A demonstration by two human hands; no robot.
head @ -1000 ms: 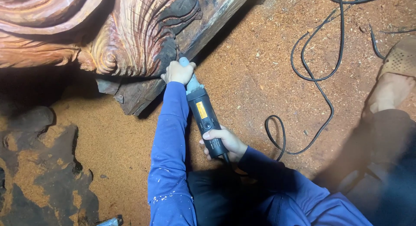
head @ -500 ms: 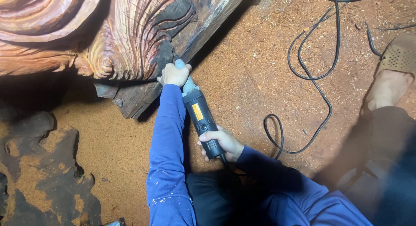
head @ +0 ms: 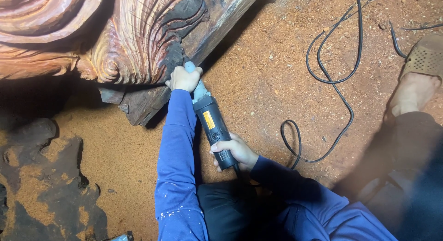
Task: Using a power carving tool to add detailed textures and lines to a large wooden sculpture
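The angle grinder (head: 213,126) lies slanted across the middle of the view, low over the sawdust-covered floor (head: 272,75), its head pushed up against the lower edge of the carved wood piece (head: 138,38). Its body is dark grey to black with a small yellow label on top and a paler grey-blue head; the working end is hidden behind the fingers. The left hand (head: 183,78) is wrapped round the front of the tool, fingers curled tight together over the head and touching the wood. The right hand (head: 236,152) grips the rear of the body, fingers closed round it with the thumb lying along the side. Both arms wear blue sleeves (head: 177,153) flecked with white. The carving shows reddish ribbed curves with a blackened patch just above the left hand. A black cable (head: 339,91) loops over the floor to the right, near a foot in a tan sandal (head: 422,61).
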